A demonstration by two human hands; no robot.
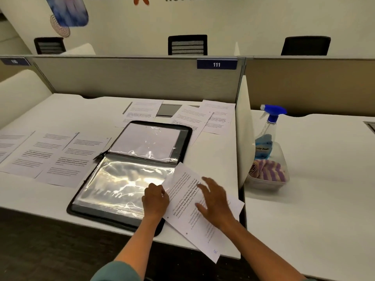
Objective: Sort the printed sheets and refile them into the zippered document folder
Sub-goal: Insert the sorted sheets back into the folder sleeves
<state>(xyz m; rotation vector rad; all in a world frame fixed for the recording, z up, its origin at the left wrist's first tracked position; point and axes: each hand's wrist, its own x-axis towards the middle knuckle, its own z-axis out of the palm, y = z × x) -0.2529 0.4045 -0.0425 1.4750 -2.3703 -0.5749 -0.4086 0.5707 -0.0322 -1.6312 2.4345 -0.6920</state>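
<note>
left hand [155,198]: fingers curled, pinching the near-left edge of a white printed sheet [203,211]; right hand [213,201]: fingers spread and relaxed, over that sheet, contact unclear. sheet overlaps the right edge of an open black zippered document folder with glossy clear sleeves [129,175] on the white desk [213,151]. further white printed sheets lie left [50,155] and behind [190,118] the folder.

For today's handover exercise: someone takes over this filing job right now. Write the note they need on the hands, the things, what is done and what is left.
Left hand pinches the near sheet's left edge beside the open folder.
Right hand, fingers spread, is over that sheet; contact unclear.
The sheet lies at the folder's right, overhanging the desk edge.
Done: folder unzipped; its upper sleeve appears to hold a page.
Left: file this sheet, then the left-hand sheets and the far sheets.
</note>
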